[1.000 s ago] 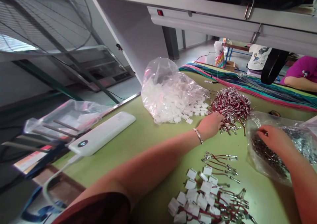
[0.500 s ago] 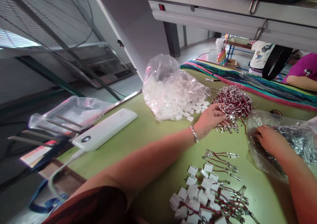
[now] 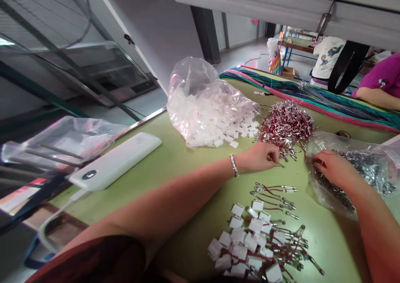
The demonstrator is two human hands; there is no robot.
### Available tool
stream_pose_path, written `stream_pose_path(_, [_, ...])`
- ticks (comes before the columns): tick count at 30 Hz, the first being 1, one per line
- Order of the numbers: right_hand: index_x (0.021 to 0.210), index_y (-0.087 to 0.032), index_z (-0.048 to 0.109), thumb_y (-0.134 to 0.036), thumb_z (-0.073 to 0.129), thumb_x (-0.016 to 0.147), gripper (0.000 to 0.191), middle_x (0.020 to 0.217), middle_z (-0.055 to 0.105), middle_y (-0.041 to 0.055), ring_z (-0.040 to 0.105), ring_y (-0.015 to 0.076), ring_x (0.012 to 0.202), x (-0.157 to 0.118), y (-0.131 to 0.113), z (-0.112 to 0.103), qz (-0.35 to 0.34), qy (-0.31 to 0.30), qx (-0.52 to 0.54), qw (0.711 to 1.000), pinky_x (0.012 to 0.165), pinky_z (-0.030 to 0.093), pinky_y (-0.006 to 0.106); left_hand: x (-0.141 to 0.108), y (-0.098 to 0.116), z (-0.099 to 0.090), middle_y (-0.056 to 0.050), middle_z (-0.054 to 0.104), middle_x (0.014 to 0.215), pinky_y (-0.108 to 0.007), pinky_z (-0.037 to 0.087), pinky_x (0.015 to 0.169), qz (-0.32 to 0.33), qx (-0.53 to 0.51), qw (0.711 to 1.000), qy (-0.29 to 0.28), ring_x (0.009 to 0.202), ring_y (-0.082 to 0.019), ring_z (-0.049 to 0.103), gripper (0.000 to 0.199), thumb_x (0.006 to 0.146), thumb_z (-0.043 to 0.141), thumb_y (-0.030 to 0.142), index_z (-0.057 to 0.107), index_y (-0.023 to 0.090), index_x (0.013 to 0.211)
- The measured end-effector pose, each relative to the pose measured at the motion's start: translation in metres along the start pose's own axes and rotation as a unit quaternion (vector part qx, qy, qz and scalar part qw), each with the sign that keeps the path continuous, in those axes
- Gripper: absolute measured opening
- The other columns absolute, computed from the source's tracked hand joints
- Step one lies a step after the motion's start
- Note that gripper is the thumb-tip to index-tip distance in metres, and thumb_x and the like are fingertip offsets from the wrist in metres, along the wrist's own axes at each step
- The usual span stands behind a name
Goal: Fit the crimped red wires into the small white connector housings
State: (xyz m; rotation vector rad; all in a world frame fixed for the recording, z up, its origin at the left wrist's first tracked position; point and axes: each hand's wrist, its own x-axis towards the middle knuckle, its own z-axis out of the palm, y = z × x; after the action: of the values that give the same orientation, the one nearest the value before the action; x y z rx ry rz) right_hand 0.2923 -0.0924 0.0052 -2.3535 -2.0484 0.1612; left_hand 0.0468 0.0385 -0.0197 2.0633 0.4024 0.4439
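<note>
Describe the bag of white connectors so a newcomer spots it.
Find the green table. Left of the heaped red leads sits a clear, puffed-up bag. It holds small white connectors; the other bag, by the right hand, holds metallic pieces.

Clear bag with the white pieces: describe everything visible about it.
The clear bag looks like thin, glossy, crinkled plastic. It slumps on the green tabletop, its upper part puffed up and see-through, its lower part bulging with small white blocky pieces. Some of these lie loose at its lower right side. It sits left of the heap of red wires; whether they touch is unclear. The left hand is near but not touching it.
</note>
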Motion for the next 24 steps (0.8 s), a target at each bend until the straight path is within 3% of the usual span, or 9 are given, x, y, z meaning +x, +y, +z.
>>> stream_pose_path(2, [0.088, -0.022, 0.069, -0.023, 0.046, 0.086, 0.022, 0.094, 0.067, 0.0059, 0.062, 0.0209, 0.083, -0.001, -0.001, -0.001, 0.006, -0.007, -0.022, 1.000, 0.074, 0.041, 0.030, -0.001, -0.001, -0.003, -0.001, 0.064, 0.073, -0.024, 0.047, 0.066, 0.054, 0.101, 0.993, -0.037, 0.070, -0.011, 0.058, 0.008, 0.071, 0.059, 0.009, 0.060, 0.014, 0.066])
stream_pose_path(5, [0.089, -0.023, 0.067, -0.029, 0.050, 0.085, 0.019, 0.093, 0.066, 0.0062, 0.061, 0.0212, 0.082, -0.005, -0.005, -0.004, 0.008, -0.035, -0.061, 0.998, 0.068, 0.040, 0.029, -0.002, 0.003, -0.006, -0.001, 0.066, 0.078, -0.027, 0.045, 0.074, 0.081, 0.219, 0.971, -0.057, 0.075, -0.012, 0.059, 0.012, 0.076, 0.056, 0.009, 0.065, 0.016, 0.076])
stream_pose_path(8, [0.086, -0.021, 0.065, -0.032, 0.053, 0.082, 0.016, 0.091, 0.064, 0.0069, 0.061, 0.0220, 0.080, -0.008, -0.014, -0.002, 0.030, -0.061, -0.109, 0.992, 0.059, 0.036, 0.029, -0.003, 0.010, -0.001, -0.002, 0.067, 0.084, -0.030, 0.044, 0.078, 0.086, 0.305, 0.947, -0.057, 0.082, -0.016, 0.059, 0.010, 0.083, 0.059, 0.022, 0.066, 0.018, 0.088])
stream_pose_path(11, [0.081, -0.019, 0.063, -0.025, 0.046, 0.084, 0.018, 0.090, 0.063, 0.0080, 0.062, 0.0206, 0.075, -0.006, -0.022, 0.004, 0.060, -0.057, -0.140, 0.987, 0.055, 0.030, 0.029, -0.007, 0.015, 0.012, -0.005, 0.065, 0.085, -0.031, 0.043, 0.075, 0.100, 0.368, 0.922, -0.061, 0.084, -0.019, 0.056, 0.024, 0.086, 0.059, 0.040, 0.066, 0.016, 0.089])
stream_pose_path(15, [0.077, -0.019, 0.061, -0.023, 0.046, 0.082, 0.017, 0.085, 0.065, 0.0084, 0.060, 0.0192, 0.070, -0.002, -0.022, 0.010, 0.074, -0.006, -0.109, 0.991, 0.055, 0.031, 0.029, -0.009, 0.013, 0.030, -0.006, 0.061, 0.084, -0.031, 0.042, 0.072, 0.125, 0.413, 0.899, -0.076, 0.082, -0.019, 0.053, 0.015, 0.088, 0.055, 0.025, 0.062, 0.014, 0.081])
stream_pose_path(17, [0.079, -0.019, 0.060, -0.023, 0.046, 0.082, 0.015, 0.077, 0.065, 0.0066, 0.059, 0.0187, 0.065, -0.003, -0.021, 0.008, 0.091, 0.048, -0.058, 0.993, 0.057, 0.033, 0.028, -0.009, 0.011, 0.033, -0.007, 0.060, 0.086, -0.032, 0.041, 0.075, 0.142, 0.396, 0.904, -0.080, 0.084, -0.019, 0.052, 0.013, 0.087, 0.050, 0.015, 0.060, 0.014, 0.078])
stream_pose_path(18, [0.081, -0.020, 0.059, -0.024, 0.046, 0.081, 0.014, 0.072, 0.065, 0.0052, 0.057, 0.0183, 0.063, -0.004, -0.022, 0.007, 0.098, 0.076, -0.020, 0.992, 0.057, 0.034, 0.028, -0.008, 0.010, 0.032, -0.008, 0.060, 0.087, -0.032, 0.041, 0.076, 0.135, 0.362, 0.919, -0.074, 0.084, -0.019, 0.052, 0.013, 0.087, 0.049, 0.012, 0.058, 0.013, 0.077])
stream_pose_path(21, [0.084, -0.021, 0.059, -0.028, 0.046, 0.081, 0.015, 0.067, 0.063, 0.0012, 0.055, 0.0166, 0.059, -0.009, -0.036, 0.003, 0.072, 0.111, 0.144, 0.981, 0.058, 0.037, 0.027, -0.006, 0.013, 0.024, -0.005, 0.058, 0.082, -0.028, 0.043, 0.069, 0.046, 0.208, 0.977, -0.015, 0.075, -0.015, 0.051, 0.015, 0.089, 0.039, 0.011, 0.053, 0.014, 0.084])
stream_pose_path(24, [0.082, -0.021, 0.060, -0.034, 0.047, 0.081, 0.018, 0.064, 0.060, -0.0011, 0.053, 0.0145, 0.058, -0.014, -0.059, 0.004, 0.016, 0.097, 0.295, 0.950, 0.056, 0.039, 0.025, -0.005, 0.018, 0.016, -0.001, 0.056, 0.077, -0.024, 0.042, 0.062, -0.035, 0.075, 0.993, 0.081, 0.067, -0.011, 0.049, 0.015, 0.093, 0.034, 0.017, 0.048, 0.016, 0.091])
